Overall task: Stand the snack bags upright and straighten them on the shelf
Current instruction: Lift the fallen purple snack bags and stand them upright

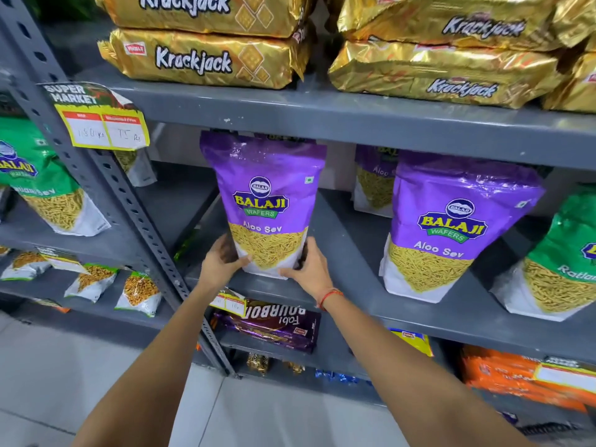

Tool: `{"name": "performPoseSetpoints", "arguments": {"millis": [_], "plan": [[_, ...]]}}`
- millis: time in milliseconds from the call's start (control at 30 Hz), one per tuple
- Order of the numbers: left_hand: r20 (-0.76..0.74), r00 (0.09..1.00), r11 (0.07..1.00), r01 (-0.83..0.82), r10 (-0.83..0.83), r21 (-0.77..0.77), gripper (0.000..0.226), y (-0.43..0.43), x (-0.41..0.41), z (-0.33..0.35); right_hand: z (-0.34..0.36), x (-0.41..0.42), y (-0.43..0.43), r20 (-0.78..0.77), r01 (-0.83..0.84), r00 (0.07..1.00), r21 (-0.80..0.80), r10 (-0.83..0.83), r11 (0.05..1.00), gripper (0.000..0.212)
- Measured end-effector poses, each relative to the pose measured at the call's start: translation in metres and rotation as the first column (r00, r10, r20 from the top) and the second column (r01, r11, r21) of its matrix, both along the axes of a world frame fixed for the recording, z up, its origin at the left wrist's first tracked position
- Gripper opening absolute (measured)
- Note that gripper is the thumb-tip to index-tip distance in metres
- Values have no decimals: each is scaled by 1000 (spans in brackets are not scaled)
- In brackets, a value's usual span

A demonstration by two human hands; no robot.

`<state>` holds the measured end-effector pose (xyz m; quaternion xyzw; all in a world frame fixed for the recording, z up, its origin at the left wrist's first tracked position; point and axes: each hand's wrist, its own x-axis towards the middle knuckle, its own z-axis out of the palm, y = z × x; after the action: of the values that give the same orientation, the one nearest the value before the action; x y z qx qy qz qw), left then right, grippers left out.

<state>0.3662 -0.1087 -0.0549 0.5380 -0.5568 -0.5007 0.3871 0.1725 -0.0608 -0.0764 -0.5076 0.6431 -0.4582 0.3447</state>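
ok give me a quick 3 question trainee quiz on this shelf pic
1. True or false: both hands grip the base of the purple Aloo Sev bag.
2. Which packs lie on the shelf above it? A) Krackjack packs B) Bourbon packs C) green bags
3. Fill in: the right hand's wrist wears a ____ thread.

Key:
1. True: the left hand and right hand hold its lower corners.
2. A, the gold Krackjack packs.
3. Red.
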Motion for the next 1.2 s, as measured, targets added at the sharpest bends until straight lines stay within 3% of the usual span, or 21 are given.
{"name": "performPoseSetpoints", "arguments": {"millis": [167,267,733,800,867,967,1033,1133,1200], "plan": [[189,976,993,114,-105,-42,50,7,0,-16,-27,6,1,20,-4,1000,55,3,998,61],[249,963,991,121,-103,-59,51,-6,1,-20,-29,15,-11,-11,0,1000,54,1,999,55],[341,938,995,85,-59,-60,58,-19,-2,-30,-22,18,-31,-6,-27,1000,77,28,997,58],[308,951,998,14,6,-65,57,-14,-8,-32,-20,14,-23,43,-26,999,73,23,997,72],[272,944,980,-161,187,-114,59,1,-17,-34,-18,6,-6,90,23,996,39,-26,999,80],[272,850,870,-349,451,-349,63,33,-43,-40,-18,-19,38,95,195,977,-64,-189,979,60],[305,847,839,-259,436,-479,55,52,-71,-42,-22,-45,73,78,345,938,-155,-337,926,42],[364,923,874,73,123,-481,49,68,-124,-37,-24,-91,119,5,561,817,-237,-576,793,29],[382,920,874,256,-88,-413,59,74,-161,-33,-22,-123,138,-19,666,724,-243,-690,706,37]]}}
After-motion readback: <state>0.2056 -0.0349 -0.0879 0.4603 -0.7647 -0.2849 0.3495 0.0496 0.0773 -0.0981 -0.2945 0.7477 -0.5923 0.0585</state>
